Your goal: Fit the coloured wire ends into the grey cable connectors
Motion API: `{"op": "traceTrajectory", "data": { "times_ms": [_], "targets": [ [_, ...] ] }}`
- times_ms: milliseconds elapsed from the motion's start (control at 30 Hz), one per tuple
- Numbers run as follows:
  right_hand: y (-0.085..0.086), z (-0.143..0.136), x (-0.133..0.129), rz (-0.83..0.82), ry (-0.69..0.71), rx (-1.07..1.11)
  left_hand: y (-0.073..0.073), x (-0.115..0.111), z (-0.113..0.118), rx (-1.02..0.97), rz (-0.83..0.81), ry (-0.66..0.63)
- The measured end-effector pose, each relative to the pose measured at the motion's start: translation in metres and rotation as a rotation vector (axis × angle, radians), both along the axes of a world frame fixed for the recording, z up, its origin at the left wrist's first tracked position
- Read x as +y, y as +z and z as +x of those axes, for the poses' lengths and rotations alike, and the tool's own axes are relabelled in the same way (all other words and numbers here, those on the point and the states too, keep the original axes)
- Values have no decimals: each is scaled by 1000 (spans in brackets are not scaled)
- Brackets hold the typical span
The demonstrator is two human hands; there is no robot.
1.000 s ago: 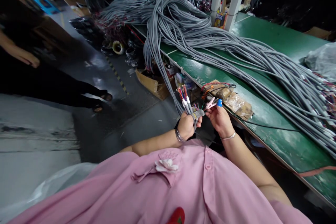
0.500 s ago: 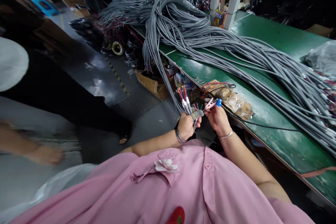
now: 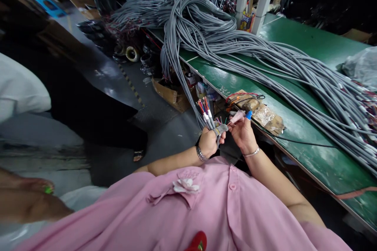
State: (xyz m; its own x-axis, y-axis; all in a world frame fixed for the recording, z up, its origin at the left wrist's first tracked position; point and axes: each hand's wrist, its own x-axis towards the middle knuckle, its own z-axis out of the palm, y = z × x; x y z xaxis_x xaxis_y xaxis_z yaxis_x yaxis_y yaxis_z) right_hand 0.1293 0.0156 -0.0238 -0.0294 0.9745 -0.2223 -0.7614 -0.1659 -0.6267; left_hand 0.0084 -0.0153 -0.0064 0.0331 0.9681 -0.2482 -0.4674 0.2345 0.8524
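My left hand (image 3: 208, 141) is closed around several grey cables (image 3: 210, 122), and its thumb wears a grey cover. Coloured wire ends (image 3: 204, 105) fan out above white bands at the cable tops. Short thin wires (image 3: 220, 120) stick up beside the thumb. Close on the right, my right hand (image 3: 243, 134) pinches a thin reddish wire (image 3: 229, 124) by the left thumb tip. A blue cover (image 3: 249, 115) sits on the right thumb. The pale pink piece (image 3: 237, 116) at the right fingers is blurred; I cannot tell whether it is a finger wrap or held.
Long grey cable bundles (image 3: 200, 35) lie across the green table (image 3: 294, 33). A taped brown block (image 3: 262, 115) with leads rests at the table edge. Below stands an open carton (image 3: 169, 94). At the left, a person in dark trousers (image 3: 97, 98) is close by.
The pale pink piece and my right thumb have shifted slightly right and turned. My left hand keeps its hold on the cables. The person at the left has moved, an arm now lower in view.
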Motion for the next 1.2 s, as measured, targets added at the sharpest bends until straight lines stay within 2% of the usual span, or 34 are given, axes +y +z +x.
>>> {"op": "traceTrajectory", "data": {
  "times_ms": [200,433,633,700,833,900,1100,1200],
  "targets": [
    [3,10,-6,3,111,33,5,-5,-5,-6,4,8],
    [9,15,-11,-46,44,-36,10,-2,-4,22,47,38],
    [7,13,-8,-50,43,-31,10,4,-2,106,98,79],
    [5,12,-9,-31,4,-80,9,5,-3,134,123,89],
    [-1,10,-11,62,-145,-316,9,6,-5,246,210,95],
    [-2,9,-10,81,-153,-354,10,5,-6,326,258,88],
    [4,8,-3,38,8,-101,12,9,-9,504,387,82],
    [2,8,0,-19,1,-24,11,10,-9,541,396,71]
  ]
}}
